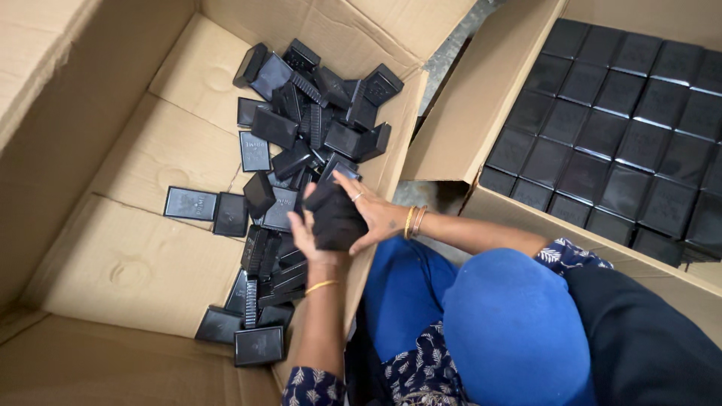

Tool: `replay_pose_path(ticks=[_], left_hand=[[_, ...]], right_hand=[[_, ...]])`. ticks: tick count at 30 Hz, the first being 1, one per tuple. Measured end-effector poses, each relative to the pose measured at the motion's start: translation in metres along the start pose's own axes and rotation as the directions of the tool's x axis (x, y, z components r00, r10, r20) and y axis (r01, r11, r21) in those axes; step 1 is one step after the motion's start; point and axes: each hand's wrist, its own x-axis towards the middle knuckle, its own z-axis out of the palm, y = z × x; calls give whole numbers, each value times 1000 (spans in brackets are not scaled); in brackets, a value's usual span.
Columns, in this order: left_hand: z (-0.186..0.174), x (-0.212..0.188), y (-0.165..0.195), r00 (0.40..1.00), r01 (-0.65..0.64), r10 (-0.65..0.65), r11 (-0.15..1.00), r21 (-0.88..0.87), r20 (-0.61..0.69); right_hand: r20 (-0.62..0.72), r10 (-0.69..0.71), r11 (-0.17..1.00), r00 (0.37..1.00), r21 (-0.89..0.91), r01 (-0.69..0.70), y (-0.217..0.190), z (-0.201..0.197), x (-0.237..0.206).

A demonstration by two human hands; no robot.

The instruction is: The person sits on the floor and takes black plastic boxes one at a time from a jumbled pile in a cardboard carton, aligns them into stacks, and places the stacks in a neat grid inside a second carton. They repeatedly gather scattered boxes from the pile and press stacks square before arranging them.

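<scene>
Both my hands meet over the near wall of a large open carton. My left hand, with a gold bangle on the wrist, cups a small black box from below. My right hand, wearing a ring and bangles, presses on the same black box from the right. Just beyond my hands, a loose heap of several small black rectangular boxes and lids lies scattered across the carton floor, some flat and some tilted.
A second carton at the right holds several black boxes packed in neat rows. My blue-clad knees and patterned sleeves fill the bottom right. A strip of grey floor shows between the cartons.
</scene>
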Motion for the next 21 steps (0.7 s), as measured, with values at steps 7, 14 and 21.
replay_pose_path(ticks=[7, 14, 21], left_hand=[[-22, 14, -5, 992, -126, 122, 937, 325, 31], [-52, 27, -1, 996, -85, -38, -206, 975, 79], [-32, 20, -1, 996, -94, -30, -290, 952, 89]], right_hand=[[-57, 148, 989, 987, 4, -148, 1, 4, 0], [-117, 359, 535, 926, 838, -102, 28, -2, -4], [-39, 431, 411, 902, 898, -157, 48, 0, -9]])
